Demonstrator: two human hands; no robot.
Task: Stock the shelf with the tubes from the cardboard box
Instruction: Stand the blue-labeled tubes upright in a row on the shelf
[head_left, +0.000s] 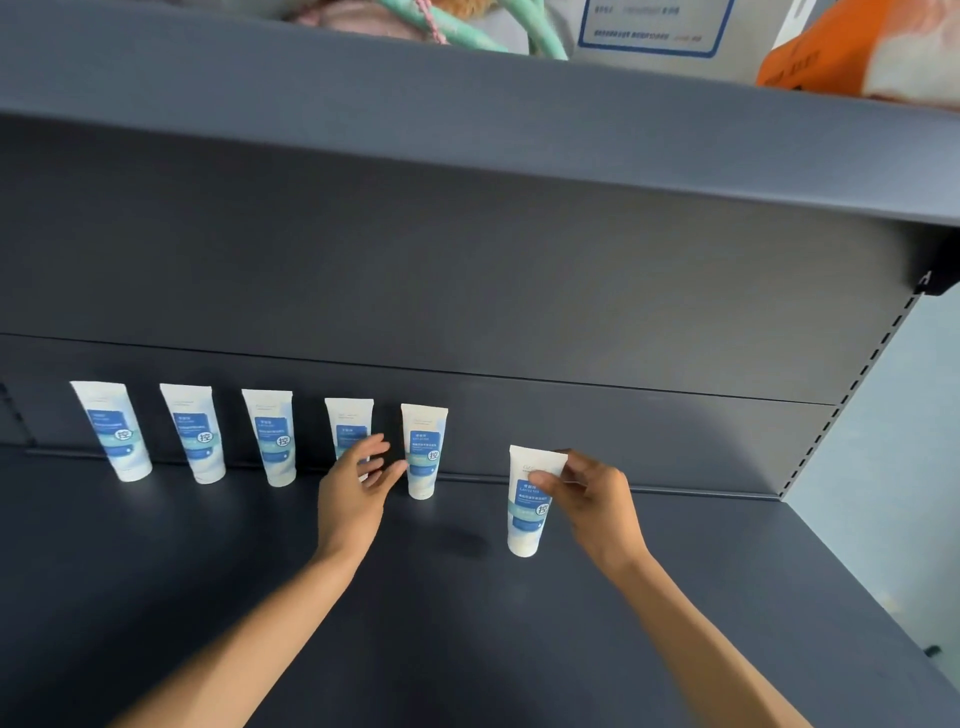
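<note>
Several white tubes with blue labels stand cap-down in a row along the back of the dark shelf (467, 597), the leftmost tube (115, 431) at far left. My left hand (353, 488) hovers with straight fingers in front of the fourth tube (347, 421), beside the fifth tube (423, 452). Further right and nearer to me stands another tube (529, 512). My right hand (592, 493) pinches its upper part between thumb and fingers. The cardboard box is out of view.
An upper shelf (467, 130) overhangs the row; on it lie a green rope (457, 26), a white box with a blue frame (654, 26) and an orange pack (857, 52). The shelf's perforated right upright (857, 384) bounds the bay.
</note>
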